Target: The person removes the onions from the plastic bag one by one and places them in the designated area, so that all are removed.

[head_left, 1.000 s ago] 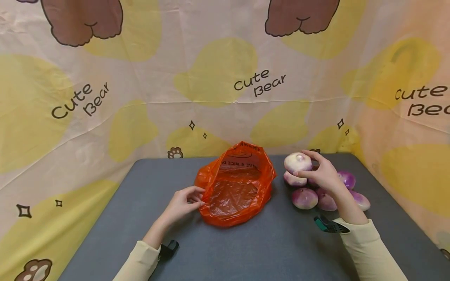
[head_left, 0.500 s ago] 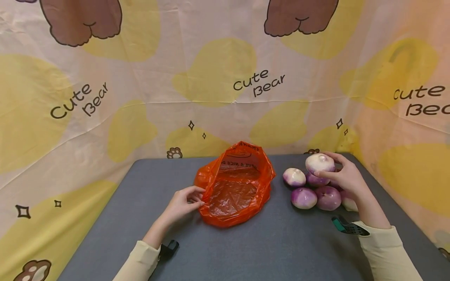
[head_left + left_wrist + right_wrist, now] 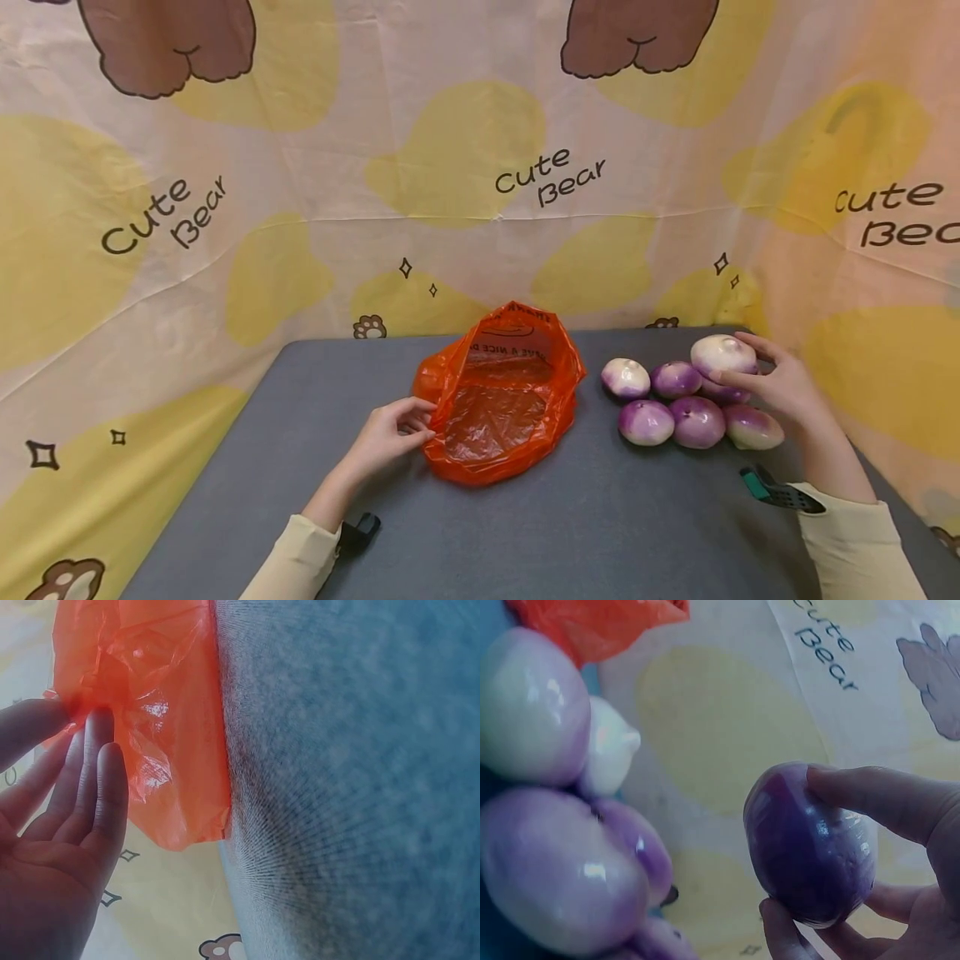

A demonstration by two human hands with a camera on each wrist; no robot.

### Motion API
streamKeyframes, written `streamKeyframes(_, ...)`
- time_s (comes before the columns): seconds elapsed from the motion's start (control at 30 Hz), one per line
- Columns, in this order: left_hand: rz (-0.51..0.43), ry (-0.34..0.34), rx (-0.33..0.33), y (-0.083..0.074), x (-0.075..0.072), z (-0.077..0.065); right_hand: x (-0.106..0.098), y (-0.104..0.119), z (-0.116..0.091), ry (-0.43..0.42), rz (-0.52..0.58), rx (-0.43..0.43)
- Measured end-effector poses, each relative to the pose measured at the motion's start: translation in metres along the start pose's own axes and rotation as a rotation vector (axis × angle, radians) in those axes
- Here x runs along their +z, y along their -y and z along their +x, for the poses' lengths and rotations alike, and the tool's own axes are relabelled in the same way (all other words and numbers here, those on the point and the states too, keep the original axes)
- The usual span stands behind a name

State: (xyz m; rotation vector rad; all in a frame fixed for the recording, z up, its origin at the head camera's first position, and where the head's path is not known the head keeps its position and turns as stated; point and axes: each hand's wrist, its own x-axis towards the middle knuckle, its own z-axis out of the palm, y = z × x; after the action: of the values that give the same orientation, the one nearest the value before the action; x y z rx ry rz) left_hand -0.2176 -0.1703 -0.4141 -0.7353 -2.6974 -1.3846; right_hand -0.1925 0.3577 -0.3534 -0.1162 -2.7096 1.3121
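At the far right my right hand (image 3: 791,385) holds a purple and white onion (image 3: 723,357) above a group of similar onions. The right wrist view shows thumb and fingertips on opposite sides of this onion (image 3: 795,851). Below it, several onions stand in two rough rows, such as a front one (image 3: 698,422) and a whitish one (image 3: 626,378) at the left. An orange-red plastic bag (image 3: 442,379) stands with its wide mouth toward me. My left hand (image 3: 386,433) pinches the bag's left rim between thumb and fingers; the left wrist view shows the bag (image 3: 172,750) at the fingertips.
Everything lies on a dark grey table (image 3: 510,533). A printed cloth (image 3: 465,158) hangs behind and along both sides. Dark straps with cameras sit on both wrists.
My right hand has moved to the right with the onion, from the left end of the group to its far right end. The left hand and bag stay put.
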Motion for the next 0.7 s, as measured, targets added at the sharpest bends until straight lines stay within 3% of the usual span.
streamKeyframes(0.13, -0.004, -0.012, 0.013, 0.021, 0.004, 0.003, -0.007, -0.015, -0.001, -0.016, 0.018, 0.027)
streamKeyframes(0.23, -0.003, -0.011, 0.019, 0.023, 0.003, 0.004, -0.014, -0.029, -0.003, -0.032, 0.024, 0.033)
streamKeyframes(0.53, 0.007, 0.007, 0.005, -0.008, -0.004, -0.002, -0.034, -0.047, -0.010, -0.024, 0.003, 0.086)
streamKeyframes(0.7, 0.013, -0.003, 0.009, 0.011, 0.001, 0.002, -0.042, -0.062, -0.015, -0.046, 0.005, 0.089)
